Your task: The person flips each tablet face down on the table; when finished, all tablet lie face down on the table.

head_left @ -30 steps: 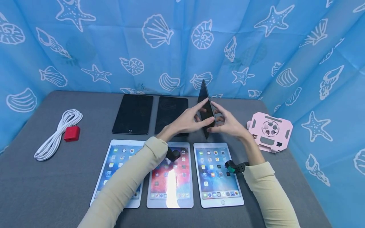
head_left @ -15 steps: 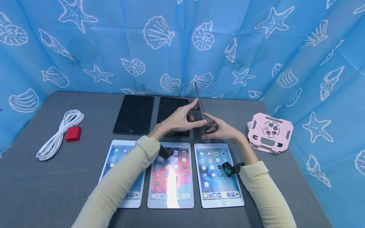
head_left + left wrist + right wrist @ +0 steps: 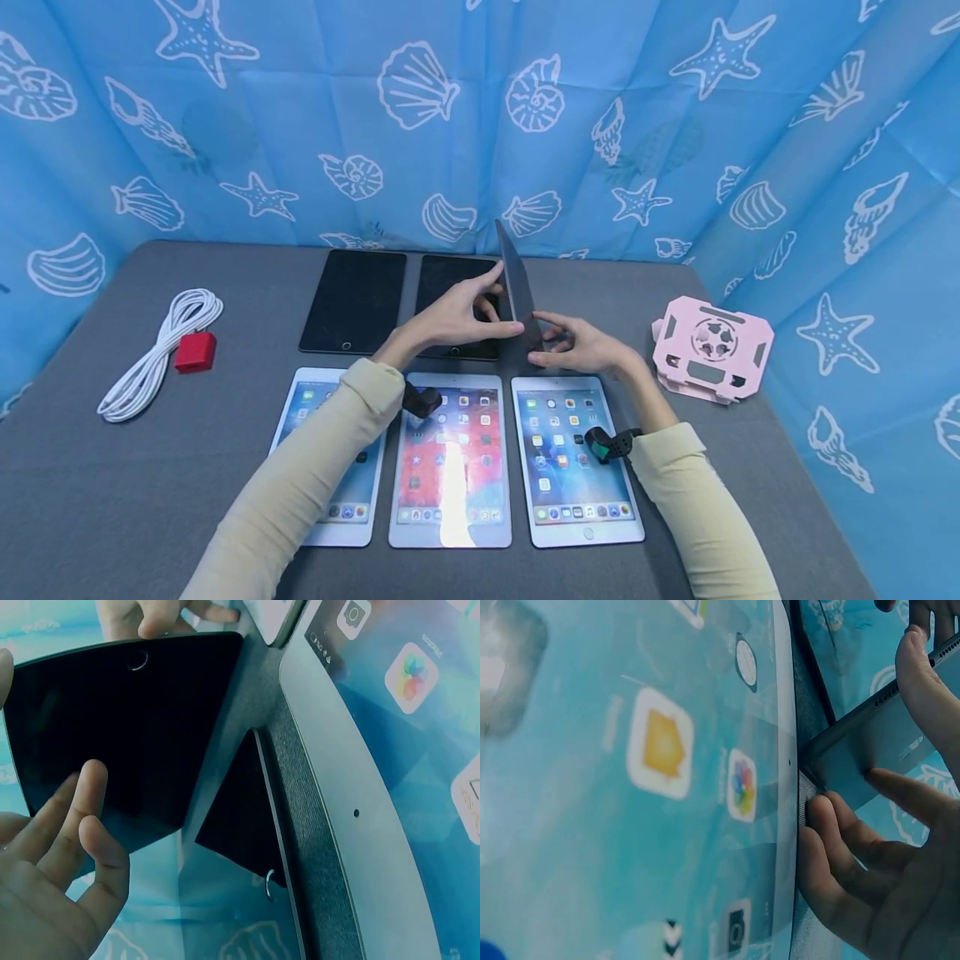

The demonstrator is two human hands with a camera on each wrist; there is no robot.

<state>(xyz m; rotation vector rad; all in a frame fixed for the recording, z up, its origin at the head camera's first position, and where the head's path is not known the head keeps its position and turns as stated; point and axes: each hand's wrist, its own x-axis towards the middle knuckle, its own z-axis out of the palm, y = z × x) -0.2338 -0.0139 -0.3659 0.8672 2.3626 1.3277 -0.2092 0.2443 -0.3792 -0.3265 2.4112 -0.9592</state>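
1. Leaning to the left over the tabletop's back half, the black, flat, rectangular tablet stands on its long side, dark screen facing left and grey back facing right. Whether its lower side touches the dark grey, cloth-covered tabletop cannot be told.
2. The left hand, thumb and forefinger spread wide, pinches the raised long side; its other fingers lie loosely bent in front of the glass.
3. The right hand pinches lower down, its thumb on the near short end and a fingertip against the back.
4. It will probably handle as a light, stiff slab with slick, breakable glass. The rim looks the safest hold: opposite long sides, or the end by the round home button, keeping pressure off the screen.
5. Just left lie two black-fronted tablets with dark screens, the inner one partly hidden by the left hand, the outer one in full view.
6. Nearer the person, three white-framed tablets with lit screens make a row: left, middle, right.
7. Farther out sit a pink, cut-out frame at right and a coiled white cable with a red block at left.
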